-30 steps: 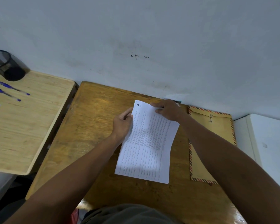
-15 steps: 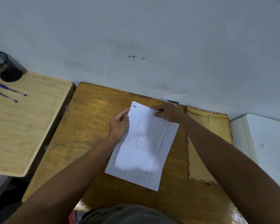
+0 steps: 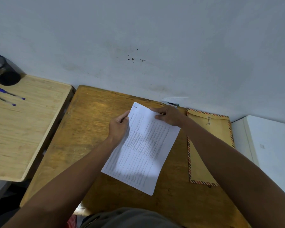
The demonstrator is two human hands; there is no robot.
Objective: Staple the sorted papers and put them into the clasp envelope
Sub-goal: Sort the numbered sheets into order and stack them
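A stack of white printed papers (image 3: 143,150) lies tilted on the brown wooden desk (image 3: 89,129), its far left corner marked in ink. My left hand (image 3: 118,127) grips the stack's upper left edge. My right hand (image 3: 169,115) pinches the upper right edge. A brown clasp envelope (image 3: 202,145) with a striped border lies flat to the right of the papers, partly under my right forearm. A stapler (image 3: 170,103) rests by the wall behind my right hand, mostly hidden.
A lighter wooden table (image 3: 23,129) stands to the left with two blue pens (image 3: 5,96) and a black mesh cup (image 3: 4,69). A white surface (image 3: 270,145) adjoins the desk on the right. The wall runs along the desk's far edge.
The stack has turned further, its near end swinging left while both hands keep hold of its top edge.
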